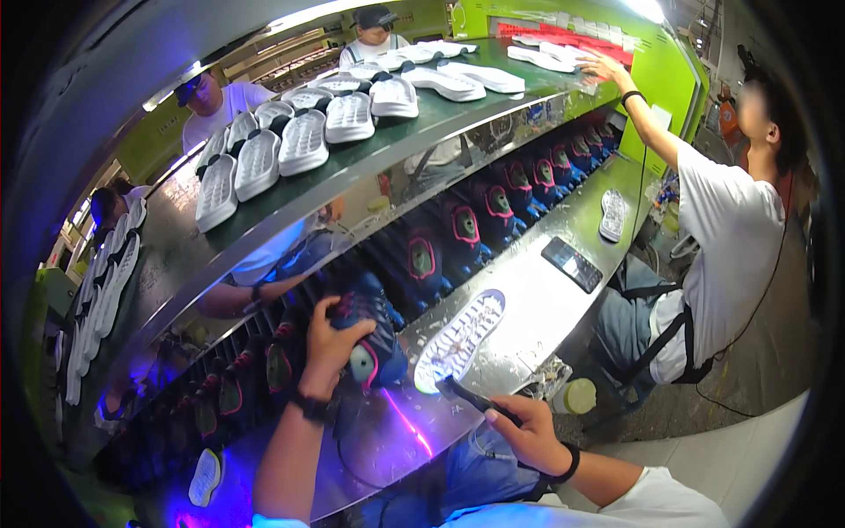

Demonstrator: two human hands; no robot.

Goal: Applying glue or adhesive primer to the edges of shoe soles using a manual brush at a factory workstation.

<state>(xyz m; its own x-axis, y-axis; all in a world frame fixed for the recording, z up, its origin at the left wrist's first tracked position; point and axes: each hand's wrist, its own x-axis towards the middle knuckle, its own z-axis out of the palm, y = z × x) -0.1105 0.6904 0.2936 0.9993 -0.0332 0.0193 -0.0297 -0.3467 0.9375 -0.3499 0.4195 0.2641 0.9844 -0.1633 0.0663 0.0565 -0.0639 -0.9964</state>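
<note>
My left hand (334,348) is closed around a dark blue shoe upper (365,304) with pink trim and a pale green part at its opening. In my right hand (532,437) is a slim black brush-like tool (468,395), slanting up to the left; its bristles, if any, cannot be made out. The tip of that tool lies close to the lower end of a white shoe sole (462,339). This sole rests on the shiny metal bench (519,304) with its inner ribbed side up.
More shoe uppers (464,224) stand in a long row behind the bench. Many white soles (304,141) ride on the green belt (370,158) above. A phone (572,264) and another sole (613,216) lie to the right. A co-worker (731,220) reaches toward the belt.
</note>
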